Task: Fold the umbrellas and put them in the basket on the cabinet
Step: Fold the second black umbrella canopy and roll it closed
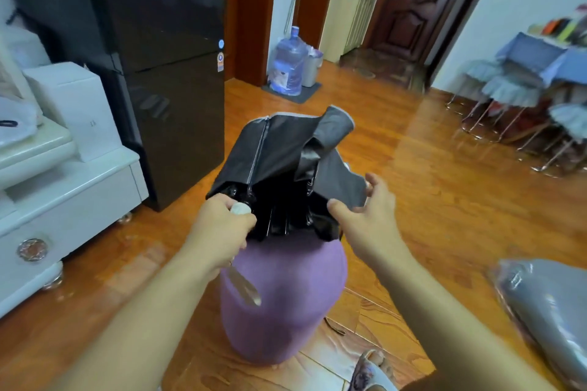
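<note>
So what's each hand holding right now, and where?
The left hand grips the umbrella by its handle; the right hand is open beside the canopy, holding nothing.

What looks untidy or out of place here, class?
The umbrella canopy is bunched unevenly, one grey panel sticking up, not yet folded flat. The left hand grips its handle; the right hand is open beside the fabric.

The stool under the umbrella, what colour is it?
Purple: the stool shows plainly in the head view.

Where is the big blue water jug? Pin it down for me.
In the head view the water jug stands on the floor at upper centre, on a dark mat against the wall, with a pale bin beside it, right of the black fridge.
</note>
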The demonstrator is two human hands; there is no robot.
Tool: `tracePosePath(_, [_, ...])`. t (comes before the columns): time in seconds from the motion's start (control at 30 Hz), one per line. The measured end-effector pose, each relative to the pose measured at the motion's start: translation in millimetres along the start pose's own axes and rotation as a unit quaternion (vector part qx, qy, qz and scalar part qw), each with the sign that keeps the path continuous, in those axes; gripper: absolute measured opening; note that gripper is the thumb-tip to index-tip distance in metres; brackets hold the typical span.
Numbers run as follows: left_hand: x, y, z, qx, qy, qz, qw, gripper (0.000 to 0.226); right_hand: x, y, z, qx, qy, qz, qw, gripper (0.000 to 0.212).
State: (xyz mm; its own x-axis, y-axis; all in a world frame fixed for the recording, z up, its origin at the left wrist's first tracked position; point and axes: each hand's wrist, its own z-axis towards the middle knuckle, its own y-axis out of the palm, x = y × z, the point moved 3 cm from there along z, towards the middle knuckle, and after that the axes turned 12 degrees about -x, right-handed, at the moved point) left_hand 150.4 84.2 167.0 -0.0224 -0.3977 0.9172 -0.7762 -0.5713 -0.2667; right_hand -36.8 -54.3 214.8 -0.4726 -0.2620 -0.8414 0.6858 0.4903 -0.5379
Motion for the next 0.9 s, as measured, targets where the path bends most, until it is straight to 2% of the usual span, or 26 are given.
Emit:
tracePosePath(0.13, [0.5, 12.0, -1.9, 0.008, 0.017, -0.016, 1.0, 0.015, -11.5, 30.8, 1.2, 0.01, -0.003, -0.084, 0.996, 0.113])
tracePosePath(0.2, [0.3, 15.3, -2.7, 0.024, 0.028, 0.013, 0.999, 0.02, -24.0, 44.7, 9.8, 0.037, 0.008, -0.089, 0.995, 0.109])
tracePosePath(0.3, [3.0, 19.0, -8.3, 0.045, 0.056, 0.049, 0.996, 0.036, -39.9, 52.0, 24.6, 0.105, 0.032, -0.082, 0.991, 0.071])
tracePosePath(0.37, [6.7, 22.1, -14.4, 0.047, 0.108, 0.075, 0.99, 0.042, -41.3, 48.3, 35.1, 0.113, 0.06, -0.053, 0.99, 0.046])
tracePosePath(0.47, [11.2, 26.8, -19.7, 0.012, 0.178, 0.154, 0.972, 0.044, -39.1, 34.2, 39.0, 0.116, 0.028, -0.013, 0.993, 0.016])
tracePosePath(0.53, [9.8, 29.5, -14.3, -0.033, 0.195, 0.192, 0.961, 0.067, -37.2, 24.8, 36.0, 0.123, 0.001, 0.001, 0.992, 0.008])
tracePosePath(0.6, [7.5, 30.1, -9.8, -0.079, 0.19, 0.192, 0.959, 0.073, -35.7, 16.2, 33.7, 0.128, -0.006, -0.003, 0.992, 0.006])
tracePosePath(0.73, [6.8, 31.0, -11.5, -0.155, 0.158, 0.085, 0.971, 0.062, -30.5, -2.5, 41.0, 0.136, 0.022, -0.018, 0.99, 0.011])
tracePosePath(0.8, [5.8, 32.8, -11.2, -0.169, 0.151, 0.05, 0.973, 0.062, -27.6, -13.6, 43.7, 0.147, 0.028, -0.031, 0.988, 0.017])
tracePosePath(0.9, [3.5, 30.9, -7.0, -0.152, 0.139, 0.017, 0.979, 0.075, -20.3, -26.5, 44.3, 0.165, 0.027, -0.078, 0.983, 0.03])
